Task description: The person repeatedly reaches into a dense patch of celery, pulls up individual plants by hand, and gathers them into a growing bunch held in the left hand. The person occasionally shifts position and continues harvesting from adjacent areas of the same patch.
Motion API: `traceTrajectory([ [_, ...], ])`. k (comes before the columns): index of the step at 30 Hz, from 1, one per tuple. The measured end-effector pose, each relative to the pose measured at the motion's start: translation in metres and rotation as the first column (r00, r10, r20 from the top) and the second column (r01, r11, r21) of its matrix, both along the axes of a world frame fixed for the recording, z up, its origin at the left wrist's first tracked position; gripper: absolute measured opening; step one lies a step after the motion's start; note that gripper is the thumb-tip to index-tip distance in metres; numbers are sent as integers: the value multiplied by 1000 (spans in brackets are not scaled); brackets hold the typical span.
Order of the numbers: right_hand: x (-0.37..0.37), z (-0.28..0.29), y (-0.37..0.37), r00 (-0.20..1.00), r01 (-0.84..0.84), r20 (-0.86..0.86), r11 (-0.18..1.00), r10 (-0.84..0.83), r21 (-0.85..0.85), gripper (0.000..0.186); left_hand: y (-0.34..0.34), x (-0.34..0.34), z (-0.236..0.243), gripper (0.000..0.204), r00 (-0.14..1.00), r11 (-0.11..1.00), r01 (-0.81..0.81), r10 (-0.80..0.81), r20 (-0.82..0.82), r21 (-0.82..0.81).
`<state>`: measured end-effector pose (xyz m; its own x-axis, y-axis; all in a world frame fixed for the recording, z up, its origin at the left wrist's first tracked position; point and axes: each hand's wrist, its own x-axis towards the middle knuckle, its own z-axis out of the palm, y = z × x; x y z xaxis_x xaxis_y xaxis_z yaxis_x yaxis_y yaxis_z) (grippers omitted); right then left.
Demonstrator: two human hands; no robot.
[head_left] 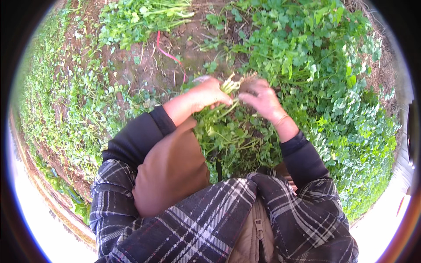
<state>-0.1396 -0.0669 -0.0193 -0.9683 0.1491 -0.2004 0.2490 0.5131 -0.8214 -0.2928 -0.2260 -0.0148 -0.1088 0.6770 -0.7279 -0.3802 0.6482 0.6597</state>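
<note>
Closest in, plaid sleeves and a brown knee fill the lower frame, the person crouched low over the bed. Just above, a bunch of leafy green herbs (228, 127) hangs leaves-down between the forearms, pale stem ends up at the fingers, likely so the stalks line up evenly. The left hand (206, 94) is closed round the stems near their tops, a firm grip bearing the bunch's weight. The right hand (262, 98), a thin band at its wrist, has fingers pinched together at the stem ends, touching the bunch; whether it truly clasps a stalk I cannot tell. Beyond the hands lies bare brown soil (144, 65) with a red string (169, 53) trailing across it, and the dense standing green crop (315, 57) spreads right.
</note>
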Motion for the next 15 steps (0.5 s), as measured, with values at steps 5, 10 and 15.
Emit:
traceTrajectory([
  [5, -17, -15, -2, 758, 648, 348, 581, -551, -492, 23, -19, -25, 26, 23, 997, 999, -3, -1, 77, 43],
  [10, -29, -15, -29, 820, -308, 551, 932, 157, 192, 19, -85, -99, 66, 25, 881, 851, -455, 474, -10, 264],
  [15, -162, -56, -35, 958, -79, -267, 990, 108, 119, 17, -140, -129, 86, 20, 621, 558, -612, 778, -96, 561],
])
